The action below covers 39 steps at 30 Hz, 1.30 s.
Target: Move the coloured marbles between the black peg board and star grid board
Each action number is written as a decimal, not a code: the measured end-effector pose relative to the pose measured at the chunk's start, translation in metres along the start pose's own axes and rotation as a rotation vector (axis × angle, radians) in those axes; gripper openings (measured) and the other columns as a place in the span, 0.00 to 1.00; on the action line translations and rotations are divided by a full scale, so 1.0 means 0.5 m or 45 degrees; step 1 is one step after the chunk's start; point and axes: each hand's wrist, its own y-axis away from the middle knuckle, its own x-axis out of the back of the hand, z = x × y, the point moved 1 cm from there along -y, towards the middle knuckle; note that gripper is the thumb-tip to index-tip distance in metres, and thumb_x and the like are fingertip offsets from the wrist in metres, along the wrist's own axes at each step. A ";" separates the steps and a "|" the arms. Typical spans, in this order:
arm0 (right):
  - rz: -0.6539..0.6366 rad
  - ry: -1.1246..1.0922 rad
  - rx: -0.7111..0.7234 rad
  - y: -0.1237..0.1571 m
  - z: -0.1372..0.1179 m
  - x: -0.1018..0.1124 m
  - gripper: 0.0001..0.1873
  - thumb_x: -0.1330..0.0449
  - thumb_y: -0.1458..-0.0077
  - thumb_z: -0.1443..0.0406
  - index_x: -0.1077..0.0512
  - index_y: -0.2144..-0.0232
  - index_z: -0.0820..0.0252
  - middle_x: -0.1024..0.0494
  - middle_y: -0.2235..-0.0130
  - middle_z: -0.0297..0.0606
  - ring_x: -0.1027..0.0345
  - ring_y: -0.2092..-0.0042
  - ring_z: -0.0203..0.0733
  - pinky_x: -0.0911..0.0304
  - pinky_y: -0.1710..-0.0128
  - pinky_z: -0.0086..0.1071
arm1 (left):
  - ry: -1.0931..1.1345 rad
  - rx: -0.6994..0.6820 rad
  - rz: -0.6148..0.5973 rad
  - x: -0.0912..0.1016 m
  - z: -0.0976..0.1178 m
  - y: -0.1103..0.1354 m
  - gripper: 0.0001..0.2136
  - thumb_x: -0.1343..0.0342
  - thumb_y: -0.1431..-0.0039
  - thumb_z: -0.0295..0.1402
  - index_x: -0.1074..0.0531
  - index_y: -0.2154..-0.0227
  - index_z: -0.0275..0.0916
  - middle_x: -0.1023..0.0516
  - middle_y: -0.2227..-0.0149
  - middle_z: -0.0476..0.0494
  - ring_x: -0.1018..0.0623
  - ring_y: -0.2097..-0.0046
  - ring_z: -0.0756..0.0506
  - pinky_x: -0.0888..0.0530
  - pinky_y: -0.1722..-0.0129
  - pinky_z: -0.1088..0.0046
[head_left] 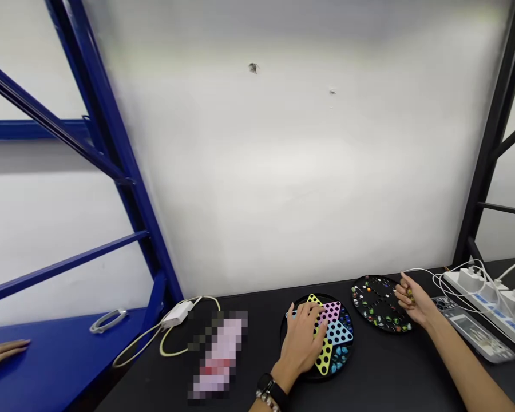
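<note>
My left hand (pixel 302 337) lies on a Chinese checkers board (pixel 338 332), fingers stretched over its star of yellow, pink and blue fields with dark holes. Blue and dark glass marbles (pixel 339 357) sit in the board's black round rim, outside the star. My palm hides part of the star. Further right, my right hand (pixel 416 300) is held at the right edge of a black round tray (pixel 381 304) with several green, white and orange marbles. Its fingers are curled around a small yellowish marble (pixel 409 293).
Right of the tray lie a grey device with a screen (pixel 476 332) and a white power strip (pixel 493 303) with plugs and cables. A white adapter (pixel 177 315) with a cord and a blurred pink item (pixel 221 355) lie left. Another person's hand (pixel 2 355) rests on the blue table (pixel 68 366).
</note>
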 end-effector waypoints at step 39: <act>-0.124 0.590 -0.220 0.021 0.025 -0.034 0.22 0.45 0.45 0.48 0.43 0.80 0.56 0.50 0.86 0.19 0.65 0.86 0.24 0.70 0.86 0.22 | -0.012 0.008 -0.010 -0.007 -0.002 -0.004 0.12 0.59 0.31 0.40 0.32 0.54 0.47 0.27 0.52 0.47 0.29 0.48 0.42 0.46 0.38 0.43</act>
